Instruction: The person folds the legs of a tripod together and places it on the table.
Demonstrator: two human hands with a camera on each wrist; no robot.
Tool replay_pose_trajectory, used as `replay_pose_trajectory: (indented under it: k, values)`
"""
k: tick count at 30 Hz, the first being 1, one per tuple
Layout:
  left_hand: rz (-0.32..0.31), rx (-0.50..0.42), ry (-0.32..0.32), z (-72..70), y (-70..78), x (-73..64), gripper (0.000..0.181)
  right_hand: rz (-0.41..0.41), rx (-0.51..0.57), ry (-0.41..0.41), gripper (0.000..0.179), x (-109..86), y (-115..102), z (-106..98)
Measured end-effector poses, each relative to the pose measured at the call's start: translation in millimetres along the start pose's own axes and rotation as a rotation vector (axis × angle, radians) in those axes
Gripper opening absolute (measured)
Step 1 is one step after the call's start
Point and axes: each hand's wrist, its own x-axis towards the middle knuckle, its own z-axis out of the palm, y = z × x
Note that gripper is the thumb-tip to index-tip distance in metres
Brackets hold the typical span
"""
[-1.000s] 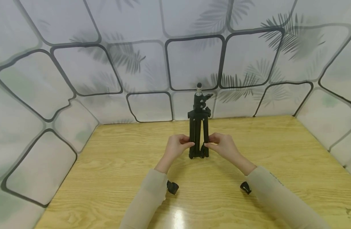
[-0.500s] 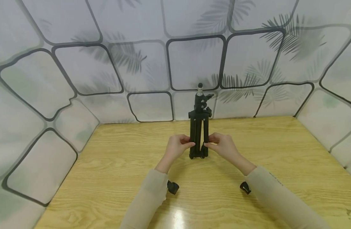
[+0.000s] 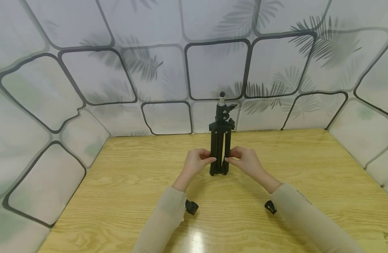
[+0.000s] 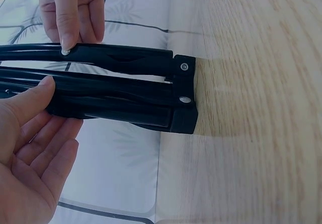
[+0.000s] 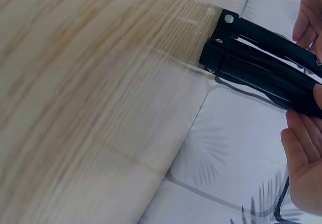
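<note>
A black tripod stand point(image 3: 220, 140) with a silver top stud stands upright on the wooden table, its legs folded close together. My left hand point(image 3: 195, 161) pinches its left leg between thumb and fingers, low down. On the other side my right hand point(image 3: 244, 160) pinches the right leg at about the same height. In the left wrist view, the left hand's point(image 4: 35, 153) thumb lies over the leg with the fingers beneath it. The right wrist view shows the right hand point(image 5: 307, 158) partly cut off by the frame edge, at the tripod's legs point(image 5: 266, 58).
The wooden table point(image 3: 124, 182) reaches to a patterned cloth backdrop point(image 3: 162, 77) close behind the tripod. Similar cloth walls rise at the left and right. Black wrist mounts point(image 3: 191, 207) show beside the sleeves.
The tripod's right leg has moved inward to the left, narrowing the gap between the legs. Both hands keep their hold on the legs.
</note>
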Motion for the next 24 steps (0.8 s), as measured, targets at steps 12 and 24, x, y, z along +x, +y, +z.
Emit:
replay_pose_trajectory:
  k: [12,24]
  values:
    - [0.014,0.0,0.001,0.1,-2.0,1.1,0.02,0.014,-0.002,-0.009,0.02,2.1,0.0,2.8]
    - [0.005,0.034,0.003,1.0,-2.2,1.1,0.023,0.063,-0.094,-0.127,0.033,-4.7,7.6,0.9]
